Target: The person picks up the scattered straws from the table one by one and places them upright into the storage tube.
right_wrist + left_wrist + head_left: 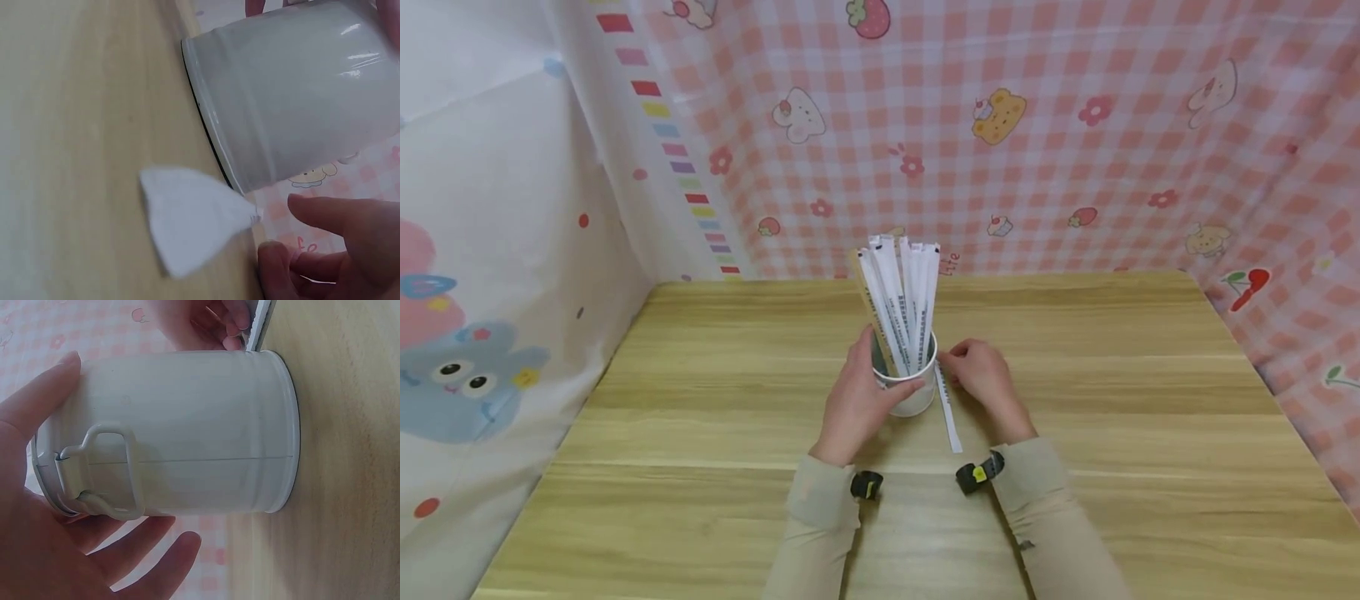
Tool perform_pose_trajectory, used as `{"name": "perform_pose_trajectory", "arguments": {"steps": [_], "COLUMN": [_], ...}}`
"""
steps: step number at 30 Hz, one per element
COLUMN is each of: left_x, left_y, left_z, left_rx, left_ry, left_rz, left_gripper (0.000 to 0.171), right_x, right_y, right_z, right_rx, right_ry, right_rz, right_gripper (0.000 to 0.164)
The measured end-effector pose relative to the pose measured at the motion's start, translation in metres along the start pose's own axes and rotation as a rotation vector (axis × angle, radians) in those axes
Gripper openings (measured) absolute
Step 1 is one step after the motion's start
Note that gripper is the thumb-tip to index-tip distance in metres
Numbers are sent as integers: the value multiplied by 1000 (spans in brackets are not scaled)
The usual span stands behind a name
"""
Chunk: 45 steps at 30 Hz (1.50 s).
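Observation:
My left hand [859, 404] grips a small white metal bucket [194, 425] near its rim, thumb across the front and fingers round the far side. The bucket stands upright on the table, a small wire handle hanging from the side facing my wrist. Several long, slim paper packets [901, 312] with printed text stand in it, white except for a tan one at the left. Another white packet [951, 417] lies on the table, right against the bucket. My right hand [988, 379] is at that packet's far end, fingers bent, with a gap between the tips in the right wrist view.
The wooden table [715, 400] reaches back to a pink checked cloth [925, 125] hanging behind it. A white printed cloth [490, 208] hangs at the left. Both forearms rest low over the table's front, with a black strap at each wrist.

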<state>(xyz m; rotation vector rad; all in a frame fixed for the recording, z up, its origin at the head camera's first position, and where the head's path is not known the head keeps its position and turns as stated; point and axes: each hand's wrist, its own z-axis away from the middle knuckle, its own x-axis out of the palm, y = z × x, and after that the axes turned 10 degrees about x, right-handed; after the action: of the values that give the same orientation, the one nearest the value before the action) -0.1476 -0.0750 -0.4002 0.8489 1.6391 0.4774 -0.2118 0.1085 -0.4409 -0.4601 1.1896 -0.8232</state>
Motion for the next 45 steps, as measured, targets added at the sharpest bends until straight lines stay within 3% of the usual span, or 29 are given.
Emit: {"name": "perform_pose_trajectory", "arguments": {"steps": [9,22,45], "left_x": [0,0,0], "left_y": [1,4,2], "left_z": [1,1,2], "left_rx": [-22,5,20], "left_ry": [2,2,10], "left_rz": [1,8,-5], "left_gripper": [93,92,93], "right_x": [7,11,8], "right_y": [0,0,-6], "right_z": [-1,-1,3], "right_rx": [-58,-157,-122], "right_ry": [79,178,146], "right_rz": [91,232,277], "right_gripper": [30,23,30]}}
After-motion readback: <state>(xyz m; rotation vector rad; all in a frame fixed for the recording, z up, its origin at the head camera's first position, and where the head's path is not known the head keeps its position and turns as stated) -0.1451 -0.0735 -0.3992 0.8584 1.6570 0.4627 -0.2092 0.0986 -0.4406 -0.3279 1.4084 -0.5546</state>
